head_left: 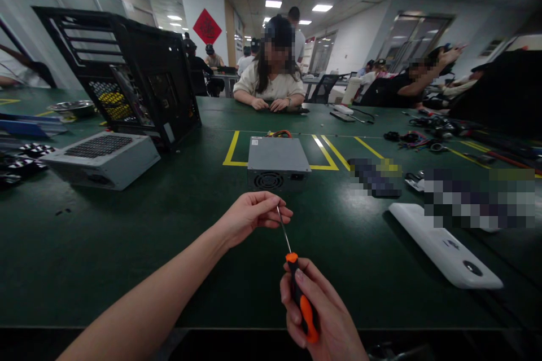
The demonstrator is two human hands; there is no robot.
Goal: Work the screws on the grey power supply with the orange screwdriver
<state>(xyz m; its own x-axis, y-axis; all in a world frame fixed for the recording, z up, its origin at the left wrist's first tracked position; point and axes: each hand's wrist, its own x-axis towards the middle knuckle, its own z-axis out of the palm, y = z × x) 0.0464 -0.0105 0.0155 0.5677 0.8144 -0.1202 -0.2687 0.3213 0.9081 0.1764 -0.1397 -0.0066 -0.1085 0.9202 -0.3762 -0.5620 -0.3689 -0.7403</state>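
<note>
My right hand is wrapped round the orange and black handle of a screwdriver, near the table's front edge. Its thin metal shaft points up and away from me. At the tip of the shaft, my left hand closes thumb and fingers in a pinch; anything small between them is hidden. Just beyond my left hand, a grey computer power supply lies on the green table, its fan grille and socket facing me. Coloured cables show behind it.
At left stand a black computer case and a second power supply. A metal bowl sits behind them. On the right lie a white oblong device, a dark blurred item and loose cables. A person sits opposite.
</note>
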